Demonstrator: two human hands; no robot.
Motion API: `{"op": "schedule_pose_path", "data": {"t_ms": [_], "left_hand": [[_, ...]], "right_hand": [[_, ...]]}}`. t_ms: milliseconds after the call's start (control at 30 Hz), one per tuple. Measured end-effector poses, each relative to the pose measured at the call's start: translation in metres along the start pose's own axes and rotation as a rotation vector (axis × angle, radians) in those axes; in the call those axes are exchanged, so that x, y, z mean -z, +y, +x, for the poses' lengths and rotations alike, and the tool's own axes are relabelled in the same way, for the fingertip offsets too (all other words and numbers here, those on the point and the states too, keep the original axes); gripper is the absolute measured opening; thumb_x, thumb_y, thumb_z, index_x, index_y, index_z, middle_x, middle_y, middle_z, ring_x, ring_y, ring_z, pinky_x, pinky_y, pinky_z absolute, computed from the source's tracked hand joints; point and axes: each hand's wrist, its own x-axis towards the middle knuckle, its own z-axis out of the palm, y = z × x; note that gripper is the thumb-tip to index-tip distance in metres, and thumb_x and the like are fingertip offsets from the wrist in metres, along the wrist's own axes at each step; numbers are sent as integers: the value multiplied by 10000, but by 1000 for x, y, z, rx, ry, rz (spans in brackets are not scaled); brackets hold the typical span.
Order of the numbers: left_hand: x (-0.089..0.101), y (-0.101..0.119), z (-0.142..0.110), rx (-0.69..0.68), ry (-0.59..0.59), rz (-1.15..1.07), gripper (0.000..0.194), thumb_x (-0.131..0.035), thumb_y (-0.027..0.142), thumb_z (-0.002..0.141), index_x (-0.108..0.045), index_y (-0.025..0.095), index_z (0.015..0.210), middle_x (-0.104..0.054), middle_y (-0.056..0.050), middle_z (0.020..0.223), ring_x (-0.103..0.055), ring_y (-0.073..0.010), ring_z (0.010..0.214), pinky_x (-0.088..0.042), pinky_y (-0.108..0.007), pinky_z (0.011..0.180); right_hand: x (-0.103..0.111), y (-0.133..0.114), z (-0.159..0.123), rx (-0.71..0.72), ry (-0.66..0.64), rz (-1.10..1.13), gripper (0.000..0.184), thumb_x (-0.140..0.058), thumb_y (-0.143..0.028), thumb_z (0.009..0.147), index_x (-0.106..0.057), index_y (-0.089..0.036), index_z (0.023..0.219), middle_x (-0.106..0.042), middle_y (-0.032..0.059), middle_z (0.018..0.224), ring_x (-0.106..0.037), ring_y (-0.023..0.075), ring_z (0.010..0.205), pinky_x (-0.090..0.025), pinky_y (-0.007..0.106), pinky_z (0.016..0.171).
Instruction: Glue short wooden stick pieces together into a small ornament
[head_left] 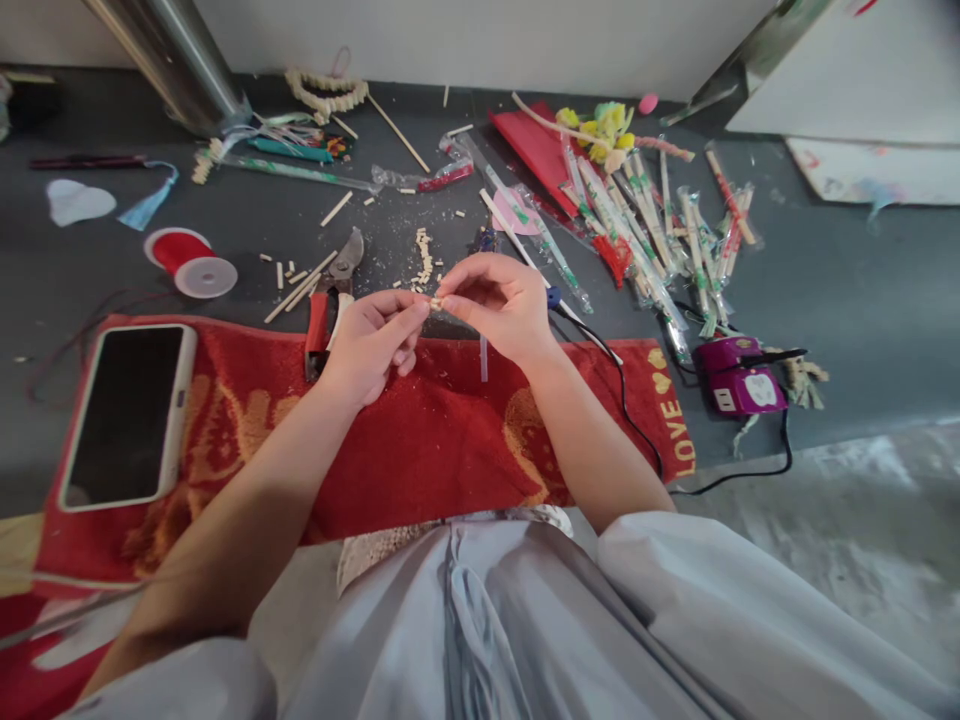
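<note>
Between the fingertips of both hands are small pale cut pieces of wooden stick [435,303], meeting over the back edge of the red towel [435,440]. My left hand [371,345] pinches from the left with thumb and index finger. My right hand [501,305] pinches from the right, and its fingers partly hide the pieces. Just behind them lies a short chain of cut stick pieces [424,255]. Pruning shears [346,258] with red handles lie beside my left hand. By my right wrist is a blue part [553,297] with a black cord, mostly hidden.
A phone [127,415] lies on the towel's left side, below a spool of red thread [191,263]. Wrapped chopsticks [637,225] are heaped at the right, near a purple box [739,375] with a cord. Loose sticks [304,287] and crumbs lie on the dark table [847,300].
</note>
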Motion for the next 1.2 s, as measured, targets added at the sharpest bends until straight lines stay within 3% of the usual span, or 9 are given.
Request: {"op": "schedule_pose_path", "data": {"t_ms": [200,633,967,1200], "left_hand": [[-1,0,0,0,5,-28,184,-760,207,668,-613,154,765,-477,85,483,-306,-12,329,-282,-158,307],[2,6,2,145,-20,-39,147,-650,233,767,-528,183,702,-377,86,492,-265,-14,362,-233,-140,325],[3,-2,-5,-392,173,554,56,-666,195,770,-651,186,823,-512,52,556,-419,-51,448,-335,-193,431],[5,-5,-7,-531,211,749,76,-651,218,780,-685,191,842,-541,43,587,-442,-66,511,-368,-196,508]], "right_hand": [[0,-1,0,-9,-10,10,231,-746,-374,760,-644,-173,810,-698,-9,823,-664,79,784,-571,218,715],[-1,4,-1,-86,-34,16,354,-677,-531,784,-683,-188,871,-704,4,853,-633,77,704,-551,228,648],[2,1,1,45,-46,-73,224,-696,-403,810,-702,-180,793,-697,1,795,-618,82,739,-486,224,661],[2,2,1,15,-60,-109,320,-689,-493,790,-674,-175,756,-682,4,779,-603,90,725,-481,235,657]]}}
